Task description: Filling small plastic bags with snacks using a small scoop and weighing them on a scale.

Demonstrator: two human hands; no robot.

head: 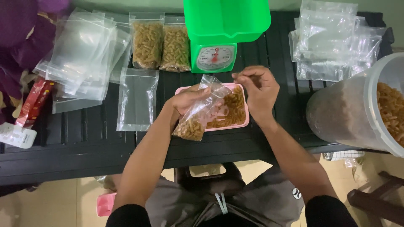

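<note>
My left hand [187, 100] grips a small clear plastic bag [198, 111] partly filled with brown twisted snacks, tilted over a pink tray [245, 120] that holds more of the same snacks. My right hand [259, 86] hovers at the bag's open mouth with fingers pinched together; whether it holds any snacks I cannot tell. A green kitchen scale [214, 56] with a green bowl [227, 19] on top stands just behind the tray. Two filled snack bags [160, 46] lie upright to the scale's left.
Piles of empty clear bags lie at the far left [82, 54] and far right [332, 42], and one flat empty bag [136, 98] sits beside the tray. A large translucent tub of snacks [362, 109] stands at the right on the dark slatted table [75, 138].
</note>
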